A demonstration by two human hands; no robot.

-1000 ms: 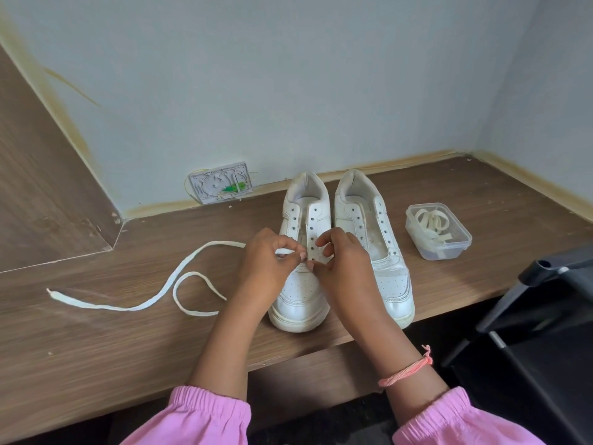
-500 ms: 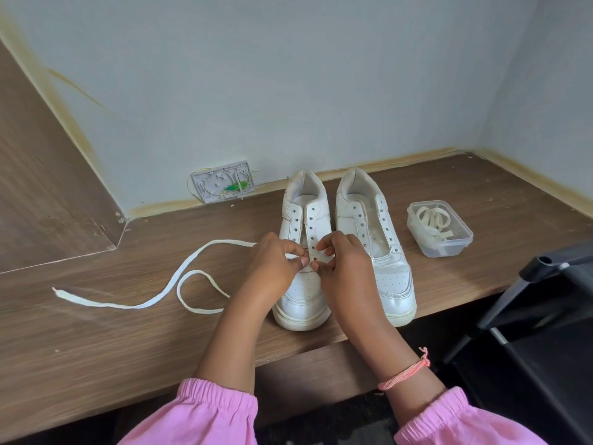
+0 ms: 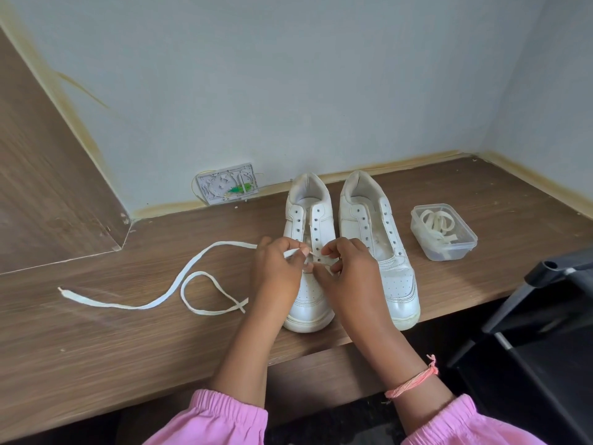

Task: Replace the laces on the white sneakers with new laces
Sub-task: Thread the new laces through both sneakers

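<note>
Two white sneakers stand side by side on the wooden desk (image 3: pixel 96 342), toes toward me, with bare eyelets. Over the left sneaker (image 3: pixel 309 220), my left hand (image 3: pixel 277 268) pinches one end of a flat white lace (image 3: pixel 192 271) near the lowest eyelets. The rest of that lace trails left across the desk in a loop. My right hand (image 3: pixel 349 268) pinches the right eyelet flap of the same shoe. Untouched, the right sneaker (image 3: pixel 378 239) stands beside it.
A clear plastic tub (image 3: pixel 444 232) holding coiled laces sits right of the shoes. A white wall box (image 3: pixel 227 184) with a green part leans at the back wall. A black chair (image 3: pixel 545 316) stands at the lower right, off the desk edge.
My left hand has drawn the lace tip slightly up and left at the lowest eyelets. The loop on the desk has barely shifted.
</note>
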